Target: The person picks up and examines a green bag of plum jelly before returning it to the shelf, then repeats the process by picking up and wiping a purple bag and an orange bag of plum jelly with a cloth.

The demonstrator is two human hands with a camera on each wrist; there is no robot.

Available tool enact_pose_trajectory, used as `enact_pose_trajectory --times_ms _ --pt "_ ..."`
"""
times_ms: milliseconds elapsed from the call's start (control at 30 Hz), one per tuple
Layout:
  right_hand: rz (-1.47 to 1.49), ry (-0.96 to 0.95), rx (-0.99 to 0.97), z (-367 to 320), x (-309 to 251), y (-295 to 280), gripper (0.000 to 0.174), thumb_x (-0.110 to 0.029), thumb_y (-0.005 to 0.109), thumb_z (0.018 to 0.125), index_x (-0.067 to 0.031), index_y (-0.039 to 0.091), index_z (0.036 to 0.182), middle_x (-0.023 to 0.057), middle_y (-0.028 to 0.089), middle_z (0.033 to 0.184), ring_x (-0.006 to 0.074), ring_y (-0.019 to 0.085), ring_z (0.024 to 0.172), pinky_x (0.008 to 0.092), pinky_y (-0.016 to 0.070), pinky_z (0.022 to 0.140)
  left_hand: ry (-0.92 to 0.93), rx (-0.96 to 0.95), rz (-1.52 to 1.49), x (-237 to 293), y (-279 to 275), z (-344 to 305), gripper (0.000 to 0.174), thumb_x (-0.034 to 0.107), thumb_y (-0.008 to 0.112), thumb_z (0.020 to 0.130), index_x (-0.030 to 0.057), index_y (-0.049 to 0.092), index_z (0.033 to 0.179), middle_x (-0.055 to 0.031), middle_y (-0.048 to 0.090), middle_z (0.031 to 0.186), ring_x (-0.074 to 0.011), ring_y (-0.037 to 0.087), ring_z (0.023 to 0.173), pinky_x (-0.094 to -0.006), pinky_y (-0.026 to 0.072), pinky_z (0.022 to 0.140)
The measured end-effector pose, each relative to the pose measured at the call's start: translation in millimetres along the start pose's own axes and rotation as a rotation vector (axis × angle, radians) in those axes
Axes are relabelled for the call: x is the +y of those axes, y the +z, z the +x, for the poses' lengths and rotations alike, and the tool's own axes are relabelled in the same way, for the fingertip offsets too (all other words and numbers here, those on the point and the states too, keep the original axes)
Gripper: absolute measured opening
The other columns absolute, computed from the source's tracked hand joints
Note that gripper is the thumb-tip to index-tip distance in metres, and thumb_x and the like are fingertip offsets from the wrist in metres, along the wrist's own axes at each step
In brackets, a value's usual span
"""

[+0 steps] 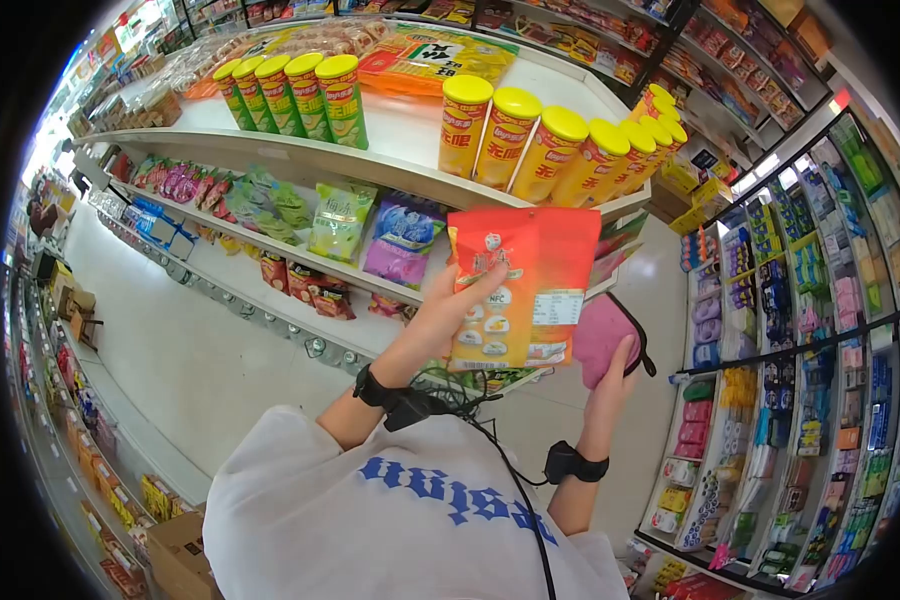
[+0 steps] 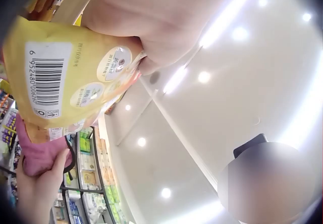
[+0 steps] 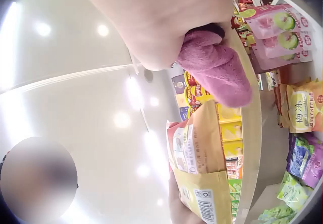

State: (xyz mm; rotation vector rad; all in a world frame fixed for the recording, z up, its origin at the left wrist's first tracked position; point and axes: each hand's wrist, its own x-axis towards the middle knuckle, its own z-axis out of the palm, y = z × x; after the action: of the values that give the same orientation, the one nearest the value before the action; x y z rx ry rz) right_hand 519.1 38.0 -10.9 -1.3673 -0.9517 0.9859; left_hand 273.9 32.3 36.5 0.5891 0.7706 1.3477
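A red-to-orange snack bag (image 1: 545,260) with printed labels is held up in front of the shelf by my left hand (image 1: 455,305), whose fingers lie across its front at the left edge. From the left wrist, the bag's yellow bottom (image 2: 50,78) with a barcode shows beneath the hand. My right hand (image 1: 612,378) grips a folded pink cloth (image 1: 605,332) with black edging, just right of the bag's lower corner. The right wrist view shows the fuzzy cloth (image 3: 222,78) bunched out of that hand, close to the bag (image 3: 202,153).
On the white shelf top (image 1: 400,160) stand yellow-lidded chip canisters (image 1: 515,135) and green ones (image 1: 340,105). Bagged snacks, including a purple-blue bag (image 1: 405,238), line the tier below. Stocked racks (image 1: 760,400) rise on the right. A black cable (image 1: 510,450) hangs between the wrists.
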Motion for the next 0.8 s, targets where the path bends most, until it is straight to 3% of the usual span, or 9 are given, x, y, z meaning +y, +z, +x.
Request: enact_pose_trajectory --times_ms 33,100,167,233,267,400,800 --pt "-0.039 -0.006 -0.025 -2 -2 2 0.061 -0.045 0.056 0.102 0.0043 0.05 0.137 0.0151 0.058 0.132 0.0206 0.058 0.117 0.0332 0.046 0.098 0.005 -0.005 0.017 -4 2 0 0.038 0.027 0.065 0.099 0.0047 0.055 0.128 -0.0057 0.067 0.117 -0.0135 0.067 0.104 -0.0313 0.0568 0.085" --pt "-0.139 0.163 -0.218 -5 0 1 0.054 -0.04 0.059 0.101 0.0035 0.053 0.132 0.0125 0.062 0.125 0.0179 0.06 0.11 0.0318 0.0479 0.094 0.013 -0.017 0.05 -15 2 1 0.039 0.029 0.064 0.099 0.0048 0.055 0.128 -0.0058 0.067 0.118 -0.0133 0.067 0.104 -0.0312 0.0569 0.084" --pt "-0.146 0.12 -0.342 -10 -1 6 0.046 -0.034 0.062 0.1 0.0036 0.057 0.126 0.0101 0.065 0.116 0.0157 0.061 0.103 0.0308 0.0492 0.091 0.022 -0.022 0.112 -16 1 2 0.039 0.031 0.062 0.1 0.0048 0.055 0.128 -0.0061 0.067 0.118 -0.0131 0.067 0.104 -0.031 0.057 0.084" --pt "-0.06 -0.132 -0.4 -21 -6 19 0.037 -0.026 0.066 0.098 0.0046 0.061 0.119 0.0081 0.068 0.107 0.0137 0.062 0.096 0.0302 0.0498 0.089 0.021 0.001 0.155 -19 -3 3 0.041 0.037 0.062 0.1 0.0042 0.057 0.124 -0.0057 0.067 0.115 -0.0117 0.067 0.1 -0.0292 0.0559 0.081" --pt "-0.019 -0.096 -0.369 -19 -2 19 0.033 -0.019 0.071 0.094 0.0053 0.063 0.115 0.0085 0.069 0.106 0.0131 0.062 0.094 0.03 0.0506 0.087 0.014 0.021 0.169 -22 -5 3 0.043 0.041 0.062 0.099 0.0036 0.059 0.121 -0.0051 0.068 0.111 -0.0103 0.066 0.097 -0.0275 0.0546 0.079" --pt "-0.028 -0.112 -0.368 -18 -3 19 0.03 -0.016 0.072 0.092 0.006 0.064 0.112 0.0084 0.069 0.105 0.013 0.063 0.093 0.0303 0.0514 0.085 0.013 0.027 0.15 -19 1 0 0.048 0.047 0.062 0.098 0.0025 0.062 0.117 -0.0049 0.068 0.108 -0.0091 0.066 0.093 -0.0259 0.0537 0.077" --pt "0.034 -0.084 -0.289 -22 -11 19 0.031 -0.011 0.077 0.088 0.0041 0.064 0.111 0.0075 0.07 0.104 0.0128 0.065 0.092 0.0284 0.0516 0.085 -0.133 -0.057 -0.031 -19 8 5 0.055 0.048 0.062 0.098 0.0031 0.054 0.128 -0.0088 0.067 0.115 -0.015 0.069 0.099 -0.0315 0.0583 0.081"
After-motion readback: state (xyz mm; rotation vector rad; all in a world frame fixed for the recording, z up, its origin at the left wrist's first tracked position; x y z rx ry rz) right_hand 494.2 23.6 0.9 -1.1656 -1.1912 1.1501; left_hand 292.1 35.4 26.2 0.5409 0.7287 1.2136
